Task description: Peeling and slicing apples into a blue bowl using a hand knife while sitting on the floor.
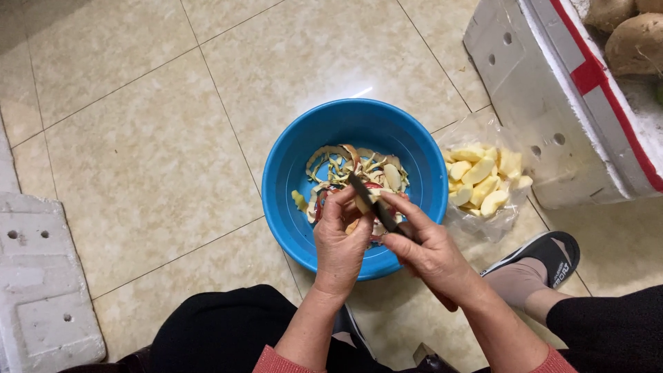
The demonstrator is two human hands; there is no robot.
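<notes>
The blue basin [290,173] stands on the tiled floor [138,138], directly below both hands, so that the peels [338,162] drop inside it and not on the tiles. Thin curled strips of skin, pale and partly red, already lie on its bottom.

The left hand [340,242] is above the near part of the basin. Its grip is closed around a small piece of fruit [362,202], which I judge to be an apple; the fingers cover most of it, so only a pale edge shows. The wrist is bent upward and the thumb side turns toward the knife.

The right hand [431,252] is above the near right rim of the basin. Its grip is clenched on the handle of a dark knife [369,200], with the thumb stretched along it. The blade points away from the body, toward the middle of the basin, and lies against the fruit.

Just to the right of the basin, a clear plastic bag [476,221] lies open with peeled yellow fruit pieces [480,181] inside, close enough to reach easily. Further right of the basin stands a white foam box [539,90] with red tape. Near the basin's right side is a foot in a black slipper [545,259].
</notes>
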